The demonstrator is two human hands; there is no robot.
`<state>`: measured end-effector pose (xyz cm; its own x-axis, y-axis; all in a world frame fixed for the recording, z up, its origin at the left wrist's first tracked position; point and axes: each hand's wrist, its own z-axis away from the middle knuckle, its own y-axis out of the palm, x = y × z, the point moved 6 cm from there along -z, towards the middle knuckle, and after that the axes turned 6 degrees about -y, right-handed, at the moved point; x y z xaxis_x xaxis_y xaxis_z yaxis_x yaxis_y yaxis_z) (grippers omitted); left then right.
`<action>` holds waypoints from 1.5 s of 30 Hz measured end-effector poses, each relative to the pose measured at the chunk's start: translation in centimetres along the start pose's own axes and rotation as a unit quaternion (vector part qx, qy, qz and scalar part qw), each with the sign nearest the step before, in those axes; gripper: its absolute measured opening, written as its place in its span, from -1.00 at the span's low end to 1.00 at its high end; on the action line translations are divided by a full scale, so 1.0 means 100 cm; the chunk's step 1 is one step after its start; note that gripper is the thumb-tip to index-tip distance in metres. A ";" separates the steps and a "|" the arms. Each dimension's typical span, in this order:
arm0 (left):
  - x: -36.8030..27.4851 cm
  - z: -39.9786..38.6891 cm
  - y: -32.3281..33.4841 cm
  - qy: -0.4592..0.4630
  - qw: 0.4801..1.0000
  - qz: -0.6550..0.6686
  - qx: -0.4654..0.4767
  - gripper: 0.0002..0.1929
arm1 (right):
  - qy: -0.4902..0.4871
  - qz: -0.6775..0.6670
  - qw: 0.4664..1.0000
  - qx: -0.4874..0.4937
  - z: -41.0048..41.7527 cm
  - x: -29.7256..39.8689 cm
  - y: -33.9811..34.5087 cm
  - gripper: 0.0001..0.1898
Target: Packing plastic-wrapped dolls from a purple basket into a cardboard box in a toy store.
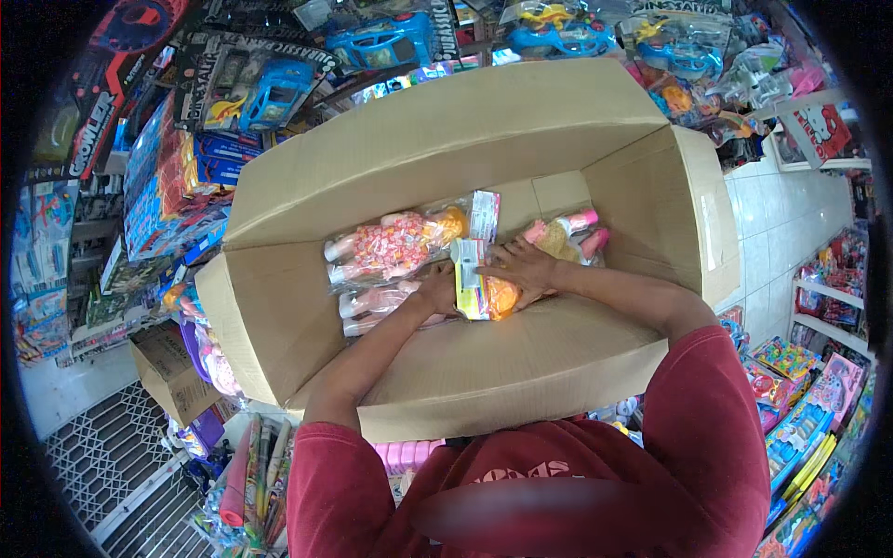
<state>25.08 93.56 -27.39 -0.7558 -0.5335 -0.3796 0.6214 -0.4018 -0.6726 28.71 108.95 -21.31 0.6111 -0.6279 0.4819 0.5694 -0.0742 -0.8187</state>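
Note:
A deep cardboard box (279, 307) lies open before me, with bagged dolls on its bottom. My right hand (527, 268) grips the upper part of an orange-haired doll (551, 234), whose pink shoes point to the right. The header card (471, 279) of that doll's bag lies between my two hands. My left hand (438, 289) rests over the top of a second bagged doll (380, 300); its fingertips are hidden, so I cannot tell if they grip. Just beyond it, a doll in a red floral dress (391, 244) lies with its feet to the left.
Packaged blue toy cars (279, 91) hang and lie past the box's far side. Stacked toy boxes (174, 188) crowd the left, above a small carton (174, 370). Shelves of toys (830, 293) and a tiled floor (767, 216) are on the right. Metal grating (111, 446) covers the lower left.

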 end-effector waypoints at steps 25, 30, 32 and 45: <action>-0.010 0.034 -0.053 -0.048 0.988 0.140 0.052 -0.05 | -0.018 -0.070 0.995 -0.065 0.007 -0.030 -0.005 -0.04; -0.002 0.018 -0.043 -0.038 0.968 0.238 -0.072 -0.38 | 0.120 -0.024 0.991 -0.062 0.037 -0.088 -0.007 -0.23; 0.013 0.019 -0.029 -0.022 0.939 0.304 -0.159 -0.54 | 0.191 -0.112 0.975 0.022 0.037 -0.096 -0.013 -0.30; 0.002 0.001 -0.052 -0.079 0.932 0.340 -0.100 -0.47 | 0.241 -0.168 0.953 0.072 0.057 -0.104 0.024 -0.27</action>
<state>21.75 95.46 -23.85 -0.1510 -0.7229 -0.6743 0.8825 0.2087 -0.4214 26.84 119.73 -26.47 0.0783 -0.8729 0.4815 0.7795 -0.2476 -0.5755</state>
